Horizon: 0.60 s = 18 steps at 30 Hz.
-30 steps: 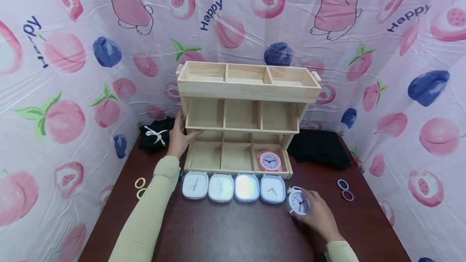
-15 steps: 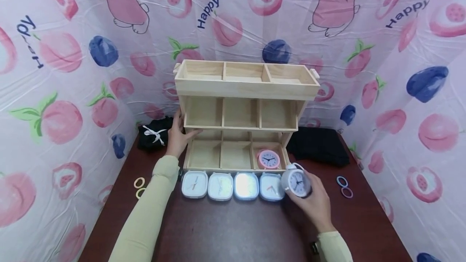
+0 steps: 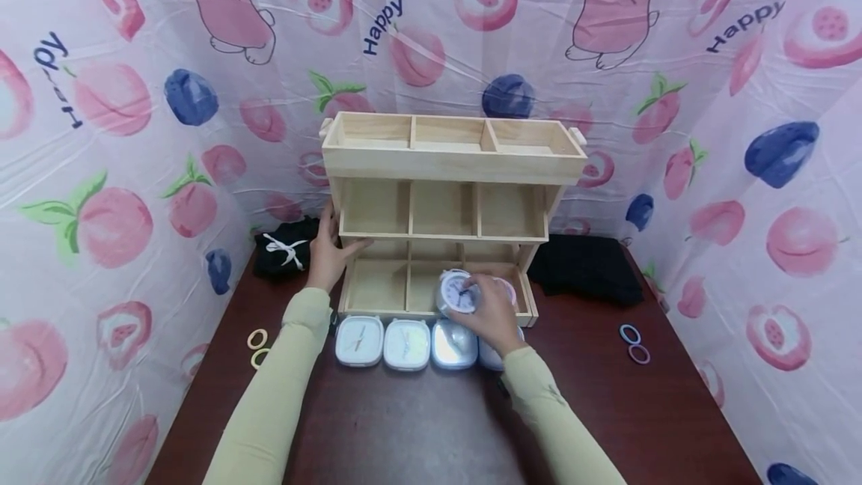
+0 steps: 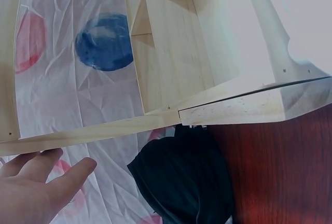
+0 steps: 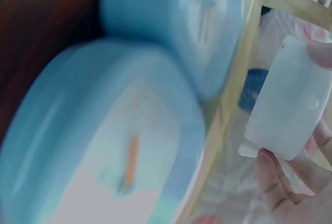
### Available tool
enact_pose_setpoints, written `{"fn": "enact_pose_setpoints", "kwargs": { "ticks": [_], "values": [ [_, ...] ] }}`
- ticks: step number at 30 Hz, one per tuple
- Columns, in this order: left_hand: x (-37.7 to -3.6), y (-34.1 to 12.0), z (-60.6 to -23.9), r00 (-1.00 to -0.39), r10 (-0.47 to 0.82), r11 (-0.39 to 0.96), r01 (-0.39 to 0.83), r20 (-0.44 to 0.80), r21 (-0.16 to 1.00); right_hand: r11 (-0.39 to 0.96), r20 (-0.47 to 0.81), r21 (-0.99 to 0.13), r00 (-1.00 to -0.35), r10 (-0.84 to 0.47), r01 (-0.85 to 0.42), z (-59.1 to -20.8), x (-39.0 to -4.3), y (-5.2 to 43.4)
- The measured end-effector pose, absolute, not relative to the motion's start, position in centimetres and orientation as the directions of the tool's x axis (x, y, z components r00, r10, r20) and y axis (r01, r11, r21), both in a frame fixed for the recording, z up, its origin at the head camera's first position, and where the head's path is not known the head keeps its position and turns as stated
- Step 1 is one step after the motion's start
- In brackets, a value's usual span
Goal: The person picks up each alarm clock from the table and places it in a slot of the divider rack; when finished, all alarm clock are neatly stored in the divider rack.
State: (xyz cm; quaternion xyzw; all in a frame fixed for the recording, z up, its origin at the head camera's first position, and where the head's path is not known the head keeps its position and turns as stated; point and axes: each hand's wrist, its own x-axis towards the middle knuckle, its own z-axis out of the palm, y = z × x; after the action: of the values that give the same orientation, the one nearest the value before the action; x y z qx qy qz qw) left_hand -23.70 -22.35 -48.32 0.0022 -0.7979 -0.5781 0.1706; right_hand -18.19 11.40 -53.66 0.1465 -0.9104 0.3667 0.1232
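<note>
White alarm clock (image 3: 458, 292) gripped in right hand (image 3: 490, 316); left hand (image 3: 327, 251) flat against wooden rack (image 3: 444, 163)

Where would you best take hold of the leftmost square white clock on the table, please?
Grip the leftmost square clock by its two side edges, coming from above. It lies flat, face up, its right edge close against the next clock, so start the fingers at the free left edge.

"Happy" on the curtain (image 3: 431, 58) (repeated)
</note>
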Motion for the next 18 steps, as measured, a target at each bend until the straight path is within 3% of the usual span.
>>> {"fn": "enact_pose_setpoints", "kwargs": {
  "ticks": [6,13,18],
  "values": [
    [-23.8,-22.4,-48.3,-0.943,-0.198,0.321,0.197,0.269,0.926,0.738,0.254,-0.612,-0.954,-0.158,-0.285,-54.3,-20.7,8.2],
    [-23.7,-22.4,-48.2,-0.946,-0.193,0.309,0.193,0.261,0.931,0.794,0.29,-0.506,-0.933,-0.213,-0.338,-55.1,-22.3,6.3],
    [-23.5,-22.3,-48.0,-0.948,-0.192,0.305,0.189,0.255,0.933,0.815,0.229,-0.481,-0.943,-0.24,-0.324,-55.5,-22.4,5.8]
  ]
}}
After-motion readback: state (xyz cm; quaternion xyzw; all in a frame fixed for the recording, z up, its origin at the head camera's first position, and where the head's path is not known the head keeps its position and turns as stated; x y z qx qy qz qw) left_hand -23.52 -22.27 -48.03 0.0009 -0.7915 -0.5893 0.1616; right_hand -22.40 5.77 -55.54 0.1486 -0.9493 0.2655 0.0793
